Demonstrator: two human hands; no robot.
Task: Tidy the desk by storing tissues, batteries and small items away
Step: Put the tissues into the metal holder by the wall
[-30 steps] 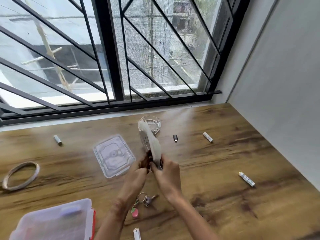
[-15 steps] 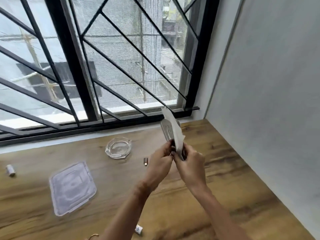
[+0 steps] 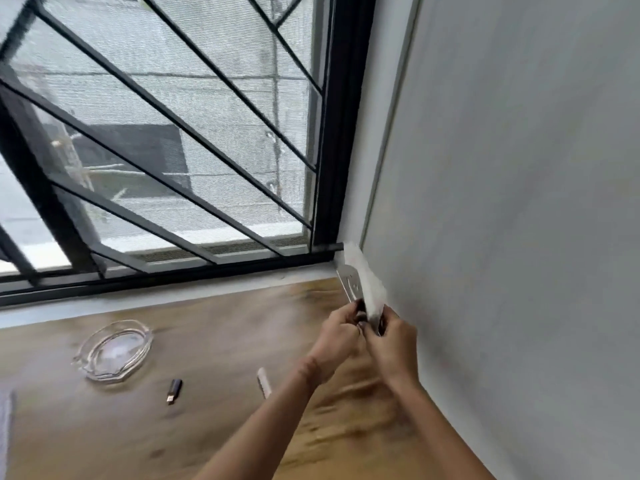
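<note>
Pinching the tissue packet [image 3: 350, 285] at its base, left hand [image 3: 337, 336] and right hand [image 3: 393, 342] clasped it together; folding the protruding tissue [image 3: 369, 289] flat inside seemed best.

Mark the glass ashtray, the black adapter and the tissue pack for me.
glass ashtray [image 3: 114, 351]: head view, its bare clear base.
black adapter [image 3: 175, 389]: head view, middle of its body.
tissue pack [image 3: 371, 291]: head view, its white upper part.
</note>
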